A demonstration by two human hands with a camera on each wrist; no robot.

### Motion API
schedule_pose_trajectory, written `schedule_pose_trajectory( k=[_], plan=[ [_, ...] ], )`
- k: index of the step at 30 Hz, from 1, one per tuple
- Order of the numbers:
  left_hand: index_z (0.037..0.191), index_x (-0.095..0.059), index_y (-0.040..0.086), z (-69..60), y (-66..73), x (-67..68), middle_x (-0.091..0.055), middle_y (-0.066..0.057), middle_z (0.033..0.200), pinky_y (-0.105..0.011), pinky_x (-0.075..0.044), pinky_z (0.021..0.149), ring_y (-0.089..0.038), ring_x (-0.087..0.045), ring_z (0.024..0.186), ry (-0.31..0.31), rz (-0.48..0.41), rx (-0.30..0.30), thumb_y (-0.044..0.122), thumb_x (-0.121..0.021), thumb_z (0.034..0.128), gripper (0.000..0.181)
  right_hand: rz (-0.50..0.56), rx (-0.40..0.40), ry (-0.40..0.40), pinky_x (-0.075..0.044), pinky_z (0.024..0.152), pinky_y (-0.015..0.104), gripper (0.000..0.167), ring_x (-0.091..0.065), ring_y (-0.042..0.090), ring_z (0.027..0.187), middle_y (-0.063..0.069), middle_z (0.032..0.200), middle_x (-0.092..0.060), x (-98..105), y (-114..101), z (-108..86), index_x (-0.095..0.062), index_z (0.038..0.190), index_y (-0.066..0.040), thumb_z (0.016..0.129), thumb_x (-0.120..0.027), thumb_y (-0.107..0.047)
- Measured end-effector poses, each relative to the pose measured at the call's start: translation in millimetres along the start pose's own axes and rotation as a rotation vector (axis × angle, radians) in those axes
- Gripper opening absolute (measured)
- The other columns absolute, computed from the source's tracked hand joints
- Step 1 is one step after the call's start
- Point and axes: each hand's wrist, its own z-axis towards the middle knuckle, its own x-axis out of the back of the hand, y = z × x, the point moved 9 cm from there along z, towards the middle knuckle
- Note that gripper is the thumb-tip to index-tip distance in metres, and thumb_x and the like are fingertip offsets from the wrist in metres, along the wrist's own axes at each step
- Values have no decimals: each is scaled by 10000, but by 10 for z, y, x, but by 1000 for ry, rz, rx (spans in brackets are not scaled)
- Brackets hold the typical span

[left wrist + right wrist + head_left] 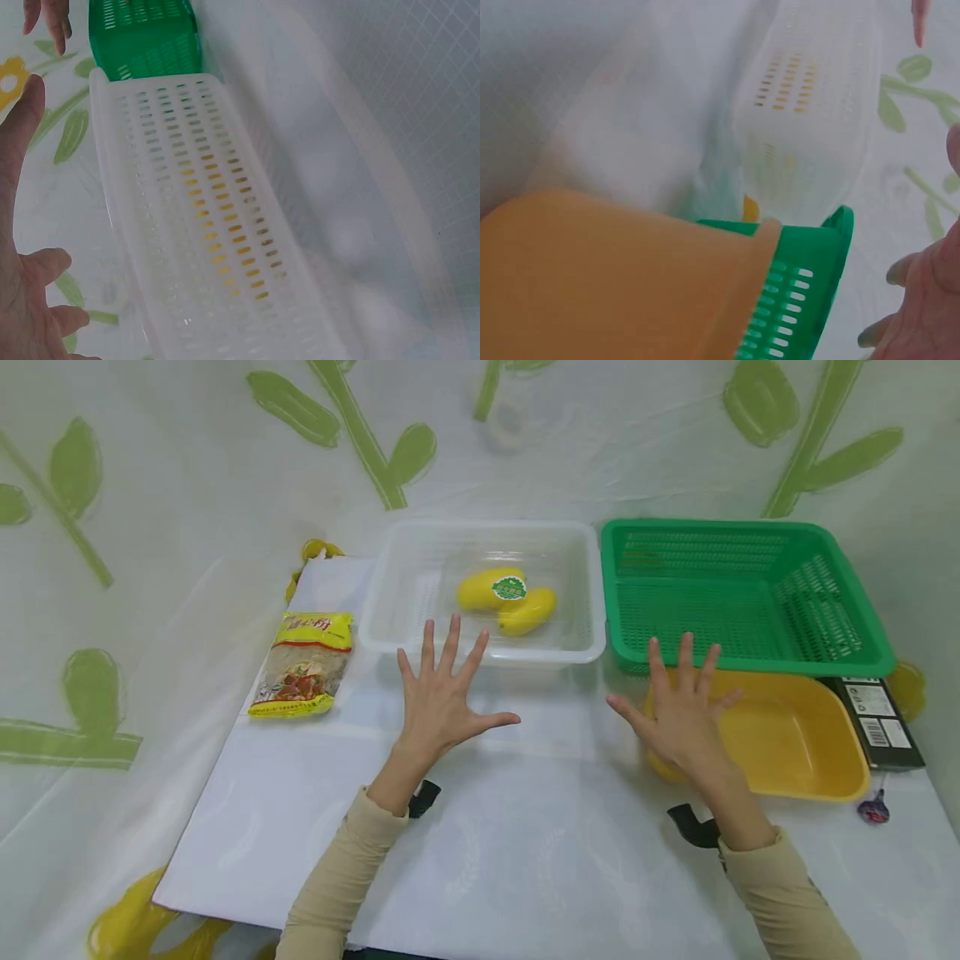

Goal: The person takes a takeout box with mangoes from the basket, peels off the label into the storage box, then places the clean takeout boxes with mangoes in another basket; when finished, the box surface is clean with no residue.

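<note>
My left hand (438,706) is held over the table with its fingers spread, just in front of the white basket (378,610). Inside that basket lie two yellow mangoes (528,612), one with a green round label, seemingly in a clear pack. Likewise spread, my right hand (684,727) hovers by the left end of the yellow basin (795,743), its fingertips overlapping the front rim of the green basket (750,593) in the head view. Neither hand holds anything. The left wrist view shows the white basket's slotted side (180,165) beyond the left thumb.
A yellow-and-clear food packet (303,664) lies at the table's left edge. On the right, a black box (877,722) with white labels sits beside the basin, and a small dark wrapped item (873,808) lies nearer. A leaf-patterned white sheet (195,485) surrounds the table.
</note>
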Motion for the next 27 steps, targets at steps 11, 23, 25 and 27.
schedule_pose_trajectory(
  k=[11, 23, 25, 27],
  plan=[
    [1547, -166, 317, -52, -118, 57, -59, -45, 1638, -755, -180, 1060, -370, -15, 1497, -15, -27, 44, 850, -628, 582, 1195, 30, 34, 62, 130, 924, 846, 974, 310, 454, 1389, 163, 1573, 236, 191, -93, -39, 21, 1554, -131, 890, -363, -732],
    [1559, -128, 255, -70, -383, 106, -59, -56, 1637, -717, -142, 1104, -348, -52, 1499, -4, -102, 142, 759, -695, 624, 1204, 142, 116, 32, 138, 983, 803, 933, 219, 449, 1430, 199, 1596, 140, 143, -145, 156, -14, 1557, -111, 920, -475, -613],
    [1558, -144, 230, -67, -422, 121, -61, -53, 1637, -719, -144, 1102, -349, -78, 1496, 14, -135, 153, 726, -727, 621, 1210, 144, 140, 31, 98, 998, 806, 928, 180, 459, 1440, 211, 1601, 103, 145, -185, 207, -41, 1557, -97, 920, -489, -602],
    [1557, -155, 213, -64, -462, 129, -56, -46, 1637, -715, -139, 1107, -340, -88, 1497, 27, -179, 165, 690, -758, 621, 1211, 155, 167, 19, 58, 1014, 802, 918, 149, 468, 1445, 231, 1600, 75, 141, -245, 257, -62, 1554, -78, 925, -499, -585]
  ],
)
